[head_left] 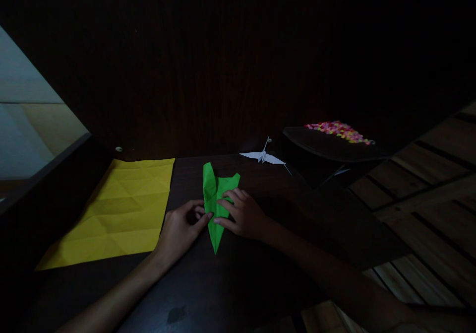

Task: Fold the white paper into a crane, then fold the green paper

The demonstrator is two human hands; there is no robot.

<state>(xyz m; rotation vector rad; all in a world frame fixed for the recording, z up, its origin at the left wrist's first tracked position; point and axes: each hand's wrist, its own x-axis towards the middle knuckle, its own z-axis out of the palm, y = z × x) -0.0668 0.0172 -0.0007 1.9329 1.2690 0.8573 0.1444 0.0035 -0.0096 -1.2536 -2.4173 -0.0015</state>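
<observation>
A partly folded sheet of green origami paper point(213, 209) lies between my hands, its narrow point towards me and two raised flaps at the far end. My left hand point(184, 226) pinches its left edge, thumb on top and fingers curled at the side. From the right, my right hand point(243, 214) grips the paper with bent fingers and thumb over its face, covering part of the right edge. Just beyond them stands a white paper crane point(262, 157) with its wings spread.
A creased yellow paper sheet point(130, 209) lies flat on the left of the dark wooden surface point(148, 293). Small pink, red and yellow pieces point(340, 130) are heaped on a curved dark shelf point(316, 142) at right. A dark panel point(204, 65) rises behind; slatted wood point(439, 214) lies to the right.
</observation>
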